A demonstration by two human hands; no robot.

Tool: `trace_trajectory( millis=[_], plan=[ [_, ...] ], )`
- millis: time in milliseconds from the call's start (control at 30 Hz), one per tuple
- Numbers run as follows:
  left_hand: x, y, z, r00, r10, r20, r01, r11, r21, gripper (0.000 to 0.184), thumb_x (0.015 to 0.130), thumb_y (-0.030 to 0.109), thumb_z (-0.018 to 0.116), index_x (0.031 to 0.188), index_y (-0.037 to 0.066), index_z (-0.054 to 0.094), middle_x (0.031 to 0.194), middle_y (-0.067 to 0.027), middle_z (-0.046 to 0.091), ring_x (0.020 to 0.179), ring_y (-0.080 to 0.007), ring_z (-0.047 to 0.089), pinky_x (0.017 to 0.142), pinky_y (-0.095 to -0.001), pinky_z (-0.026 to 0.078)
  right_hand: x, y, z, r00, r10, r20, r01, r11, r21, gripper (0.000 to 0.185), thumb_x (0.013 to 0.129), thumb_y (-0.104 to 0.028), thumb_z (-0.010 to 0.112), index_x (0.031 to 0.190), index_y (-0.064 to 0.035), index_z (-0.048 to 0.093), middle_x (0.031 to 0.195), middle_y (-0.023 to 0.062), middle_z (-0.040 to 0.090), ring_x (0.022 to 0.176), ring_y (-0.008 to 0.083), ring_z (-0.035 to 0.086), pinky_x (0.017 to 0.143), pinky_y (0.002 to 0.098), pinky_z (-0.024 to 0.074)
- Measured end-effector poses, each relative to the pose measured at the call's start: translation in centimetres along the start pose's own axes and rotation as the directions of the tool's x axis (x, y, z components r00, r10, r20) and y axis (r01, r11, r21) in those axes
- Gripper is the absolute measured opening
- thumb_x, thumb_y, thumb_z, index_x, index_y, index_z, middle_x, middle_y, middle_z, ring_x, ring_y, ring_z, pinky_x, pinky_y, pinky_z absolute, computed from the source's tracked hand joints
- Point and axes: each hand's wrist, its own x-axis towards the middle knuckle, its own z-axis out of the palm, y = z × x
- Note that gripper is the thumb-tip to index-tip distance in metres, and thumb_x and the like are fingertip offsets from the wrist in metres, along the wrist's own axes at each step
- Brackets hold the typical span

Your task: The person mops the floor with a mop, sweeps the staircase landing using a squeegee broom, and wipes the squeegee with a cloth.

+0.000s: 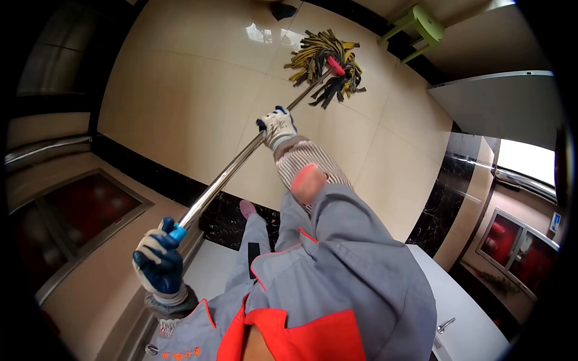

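Wording nowhere readable. Row of small orange stitched characters (180,354) on chest of grey work jacket with red collar and red piping (373,259), near lower edge of view; look like Chinese script, too small to read. Dark marks (279,123) on back of white knitted glove with blue-coated fingers (285,130), worn on right hand (277,127); too blurred to tell whether lettering. Small blue-and-white rectangular sign (554,222) on beige wall (530,208), far right; wording too small to make out.
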Motion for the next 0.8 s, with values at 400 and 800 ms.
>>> trace_trajectory(
  millis=[400, 800],
  plan=[
    [-5.6, 2.0, -7.4, 0.980, -0.092, -0.179, 0.120, 0.981, 0.154, 0.029, 0.102, 0.027, 0.031, 0.084, 0.012, 0.047, 0.073, 0.0012, 0.038, 0.066, -0.0102, 0.036, 0.089, -0.0316, 0.038, -3.8, -3.5, 2.4, 0.991, -0.052, -0.123, 0.064, 0.993, 0.095, 0.020, 0.084, -0.026, 0.047, 0.092, -0.0198, 0.064, 0.092, 0.0030, 0.069, 0.091, 0.0181, 0.061, 0.090, 0.0343, 0.0380],
    [-9.4, 7.0, -9.7, 0.990, -0.057, -0.131, 0.059, 0.998, 0.008, 0.041, 0.102, 0.025, 0.024, 0.064, 0.014, 0.032, 0.063, 0.0002, 0.032, 0.067, -0.0161, 0.038, 0.100, -0.0467, 0.033, -7.1, -13.3, 3.3, 0.989, -0.117, 0.086, 0.110, 0.991, 0.079, 0.020, 0.082, -0.027, 0.053, 0.096, -0.0208, 0.065, 0.092, 0.0035, 0.068, 0.096, 0.0216, 0.060, 0.099, 0.0369, 0.0339]
  ],
)
